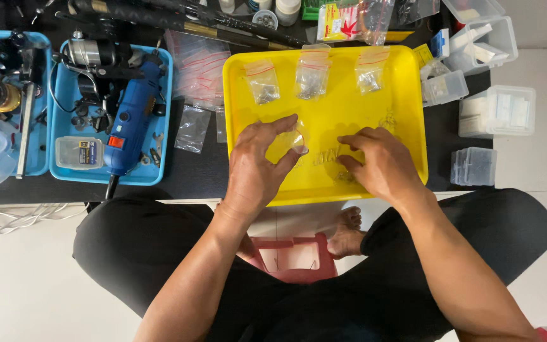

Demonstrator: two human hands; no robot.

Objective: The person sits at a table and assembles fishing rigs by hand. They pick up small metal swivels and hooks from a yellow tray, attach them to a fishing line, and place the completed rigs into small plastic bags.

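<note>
In the middle of the frame a yellow tray (pixel 406 114) lies on a dark table (pixel 197 171), and both of the person's hands work inside it. The left hand (pixel 257 168) pinches a small clear bag (pixel 297 140) between thumb and fingers, holding it just above the tray floor at centre. The right hand (pixel 375 161) lies palm down to the right of it, fingers curled and pressing on the tray floor among small metal parts (pixel 327 155); whether it grips any of them cannot be told.

Along the tray's upper edge three filled zip bags (pixel 311 73) with red strips sit in a row, well apart from the hands. Left of the tray, loose empty bags (pixel 194 82) lie on the table. Further left a blue tray (pixel 159 174) holds a blue rotary tool (pixel 131 120) and a small clear case (pixel 79 152). At the right edge of the frame, clear plastic boxes (pixel 498 111) stand on the table. Below the table, a red container (pixel 295 256) rests between the person's crossed legs
</note>
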